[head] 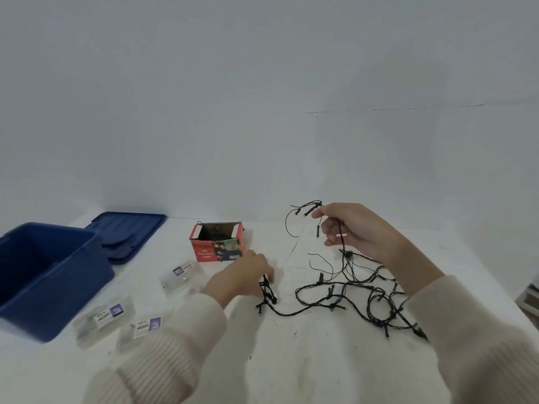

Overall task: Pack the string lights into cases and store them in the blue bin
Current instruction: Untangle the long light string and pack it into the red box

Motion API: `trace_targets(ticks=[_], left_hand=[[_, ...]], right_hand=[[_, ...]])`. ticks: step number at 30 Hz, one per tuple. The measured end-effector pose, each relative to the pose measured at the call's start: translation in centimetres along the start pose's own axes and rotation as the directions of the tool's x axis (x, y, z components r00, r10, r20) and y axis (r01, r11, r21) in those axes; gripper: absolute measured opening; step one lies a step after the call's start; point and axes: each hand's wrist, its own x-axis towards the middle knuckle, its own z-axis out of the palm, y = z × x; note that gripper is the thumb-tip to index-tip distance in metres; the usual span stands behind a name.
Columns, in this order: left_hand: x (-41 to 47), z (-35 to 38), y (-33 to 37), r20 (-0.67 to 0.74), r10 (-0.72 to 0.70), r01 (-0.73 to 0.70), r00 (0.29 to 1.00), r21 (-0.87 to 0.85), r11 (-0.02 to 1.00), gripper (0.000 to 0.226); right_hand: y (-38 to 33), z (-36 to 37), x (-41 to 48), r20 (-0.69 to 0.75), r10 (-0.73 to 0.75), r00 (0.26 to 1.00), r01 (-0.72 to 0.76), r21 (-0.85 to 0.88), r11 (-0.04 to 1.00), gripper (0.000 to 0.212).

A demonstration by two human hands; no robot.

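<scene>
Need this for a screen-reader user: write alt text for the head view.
The right hand holds up one end of tangled black string lights on a white table; the left hand pinches another part. Left of them: a red box, three clear cases, a blue bin and its lid.

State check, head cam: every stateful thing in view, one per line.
Blue plastic bin: open, lid off.
Blue plastic lid: flat on white table, behind bin.
Red cardboard box: top flaps open, dark wires inside.
Three clear plastic cases: lying on table; open or closed unclear.
Black string light: loose, sprawled on table, one end lifted.
Left hand: pinches strand at table.
Right hand: holds lifted end.
</scene>
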Motion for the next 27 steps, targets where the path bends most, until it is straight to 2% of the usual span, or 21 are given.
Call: trace_targets(ticks=[2, 3, 5, 7, 9, 10, 12, 17, 20, 23, 25, 27], left_hand=[[0.1, -1.2, 0.2, -0.109, -0.018, 0.025, 0.994, 0.060, 0.998, 0.023], [-0.1, -2.2, 0.2, -0.156, -0.033, 0.032, 0.987, -0.006, 0.999, 0.020], [-0.6, -4.8, 0.6, -0.212, -0.088, 0.016, 0.973, -0.321, 0.947, 0.015], [-1.8, -7.6, 1.5, -0.207, -0.099, -0.061, 0.973, -0.649, 0.758, 0.014], [-2.8, -9.8, 2.3, -0.241, -0.062, -0.165, 0.968, -0.809, 0.563, 0.019], [-3.3, -10.8, 2.7, -0.273, -0.047, -0.211, 0.961, -0.831, 0.514, 0.023], [-4.0, -12.3, 3.1, -0.327, -0.031, -0.272, 0.944, -0.831, 0.486, 0.025], [-6.2, -14.0, 2.1, -0.318, 0.010, -0.264, 0.948, -0.767, 0.584, 0.021], [-6.9, -13.7, 1.4, -0.313, 0.047, -0.284, 0.949, -0.778, 0.560, 0.022], [-7.1, -13.4, 2.2, -0.201, 0.120, -0.234, 0.972, -0.871, 0.433, 0.034], [-7.0, -13.3, 3.4, -0.043, 0.209, -0.097, 0.977, -0.963, 0.253, 0.054], [-6.5, -12.9, 4.7, 0.018, 0.319, -0.021, 0.948, -0.993, 0.117, 0.073]], right_hand=[[0.0, 0.1, 0.0, 0.030, -0.005, 1.000, 0.005, 0.004, 1.000, 0.019], [0.0, 0.2, 0.0, 0.046, -0.018, 0.999, 0.018, 0.006, 1.000, 0.019], [-0.3, 0.3, -0.1, 0.090, -0.058, 0.994, 0.058, 0.004, 0.998, 0.020], [-0.9, 0.5, -0.4, 0.159, -0.096, 0.983, 0.100, -0.017, 0.995, 0.020], [-1.7, 0.9, -0.7, 0.249, -0.117, 0.962, 0.131, -0.043, 0.990, 0.020], [-2.1, 1.1, -0.9, 0.285, -0.119, 0.951, 0.141, -0.055, 0.988, 0.020], [-3.3, 1.1, -1.3, 0.317, -0.116, 0.941, 0.153, -0.094, 0.984, 0.019], [-7.3, -1.5, -2.5, 0.251, -0.135, 0.959, 0.176, -0.151, 0.973, 0.019], [-9.0, -2.8, -3.3, 0.205, -0.113, 0.972, 0.139, -0.118, 0.983, 0.022], [-9.5, -2.7, -3.7, 0.129, -0.159, 0.979, 0.185, -0.223, 0.957, 0.022], [-9.7, -2.3, -4.1, 0.112, -0.261, 0.959, 0.283, -0.275, 0.919, 0.024], [-9.8, -1.6, -4.5, 0.143, -0.322, 0.936, 0.349, -0.246, 0.904, 0.025]])
